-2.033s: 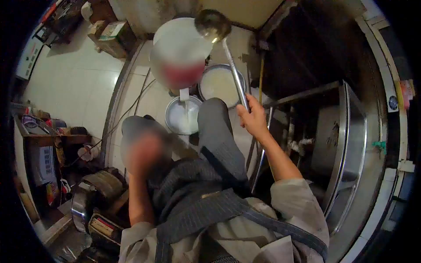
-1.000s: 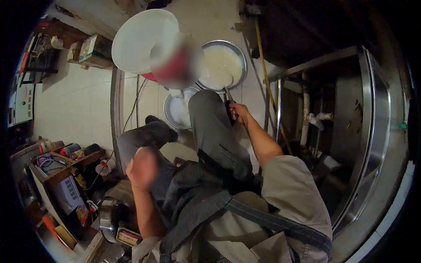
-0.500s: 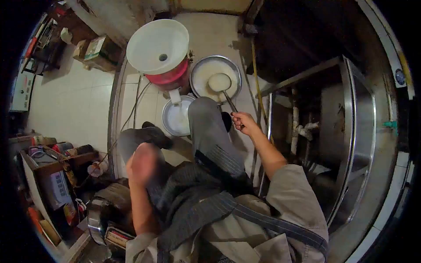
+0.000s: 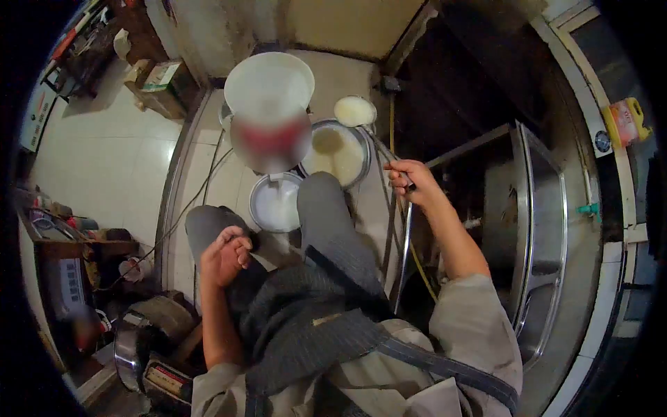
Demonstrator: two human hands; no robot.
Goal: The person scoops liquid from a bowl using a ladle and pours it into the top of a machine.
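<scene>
My right hand (image 4: pixel 415 182) is closed around the handle of a ladle (image 4: pixel 355 111). The ladle's bowl is full of a pale, creamy liquid and hangs above the far right edge of a wide metal basin (image 4: pixel 303 169). More of this pale liquid (image 4: pixel 337 149) lies in the basin. Over my left thigh rests my left hand (image 4: pixel 226 257), fingers loosely bent and apart, with nothing visible in it. Left of the basin stands a machine with a white hopper (image 4: pixel 269 83) and a red, blurred body. Beneath its spout (image 4: pixel 281 179) sits a smaller metal pot (image 4: pixel 274 208) with whitish contents.
A metal frame stand (image 4: pixel 522 229) is close on my right. A cable (image 4: pixel 201 191) runs across the floor on the left. Cardboard boxes (image 4: pixel 161 87) stand at the far left, and a cluttered wooden shelf (image 4: pixel 80 248) is nearer. A yellow jug (image 4: pixel 627 121) sits at the far right.
The filled ladle has risen from the basin and moved up and to the right with my right hand. My left hand's fingers now show more clearly. The whole view has shifted.
</scene>
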